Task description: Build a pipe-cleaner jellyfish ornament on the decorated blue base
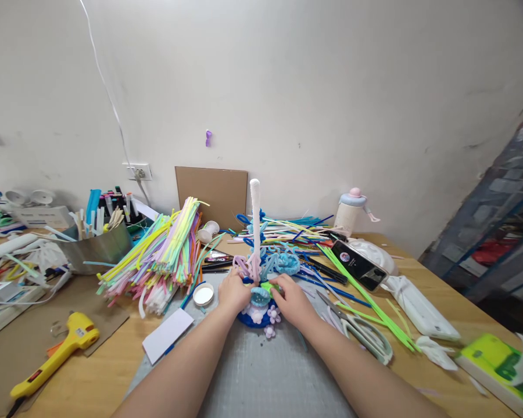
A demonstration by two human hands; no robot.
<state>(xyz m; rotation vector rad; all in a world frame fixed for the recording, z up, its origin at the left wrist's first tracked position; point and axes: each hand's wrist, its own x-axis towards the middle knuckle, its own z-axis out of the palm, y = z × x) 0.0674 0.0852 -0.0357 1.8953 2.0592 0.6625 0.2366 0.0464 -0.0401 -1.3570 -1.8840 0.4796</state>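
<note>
A pipe-cleaner craft (259, 296) stands upright on the grey cutting mat (261, 377), with a blue base, light blue and pink fuzzy shapes and small lilac flowers. A tall white fuzzy stem (255, 226) rises from it. My left hand (234, 292) is closed around its left side, the fingertips partly hidden behind it. On the right side, my right hand (293, 299) is closed with thumb and fingers at a bright green fuzzy piece (268, 287). A light blue fuzzy flower (287, 262) sits just beyond my right fingers.
Bundled pipe cleaners (165, 249) lie at left, beyond a white card (168, 335) and a round white lid (203, 294). A yellow glue gun (70, 342) rests far left. Scissors (366, 337), green pipe cleaners (370, 302) and a phone (359, 263) are at right. A bottle (350, 213) stands behind.
</note>
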